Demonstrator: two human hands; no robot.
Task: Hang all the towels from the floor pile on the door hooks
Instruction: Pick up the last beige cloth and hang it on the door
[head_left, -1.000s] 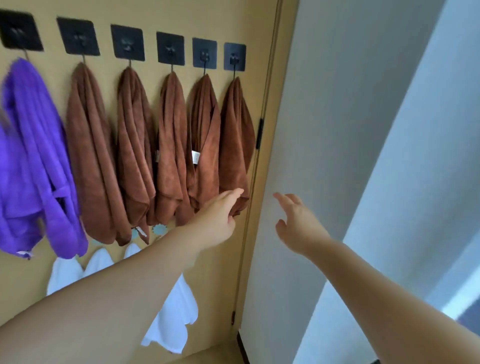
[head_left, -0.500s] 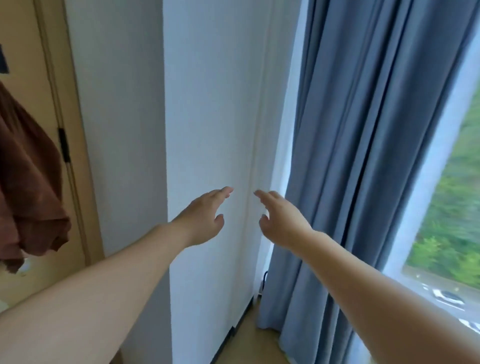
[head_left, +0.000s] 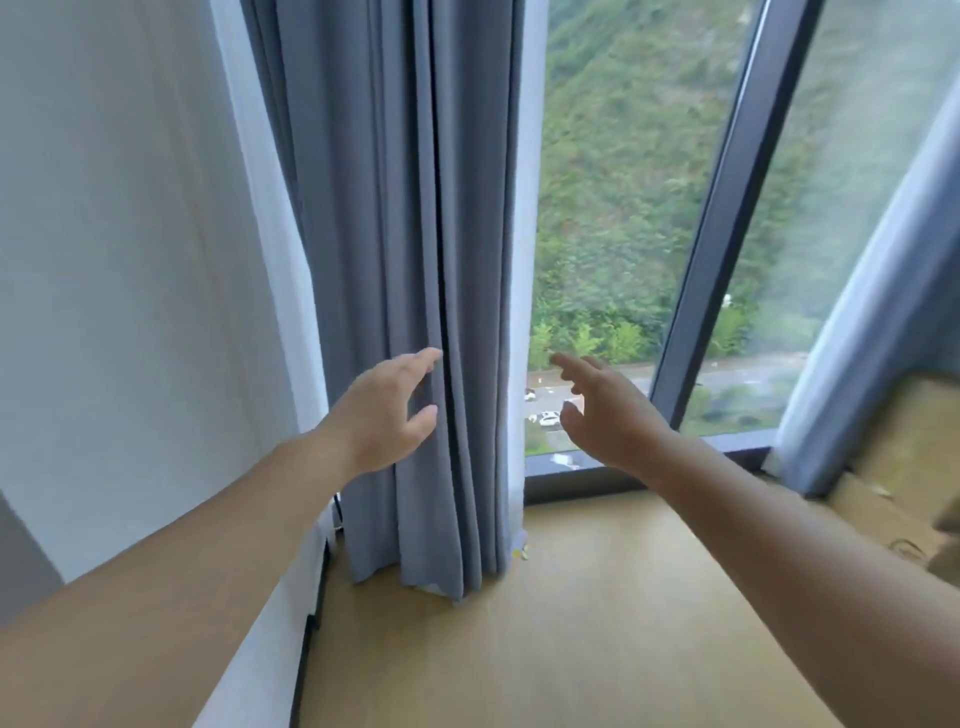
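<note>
Left hand and right hand raised empty, fingers loosely spread, before the grey curtain and window; blurred cardboard box at right, contents unseen.

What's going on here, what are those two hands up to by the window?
A person holds both bare hands out in front, and both are empty. The left hand is open in front of the grey curtain; whether it touches the fabric is unclear. The right hand is open before the window. No towels, hooks or door show in this view, only the wooden floor below.
</note>
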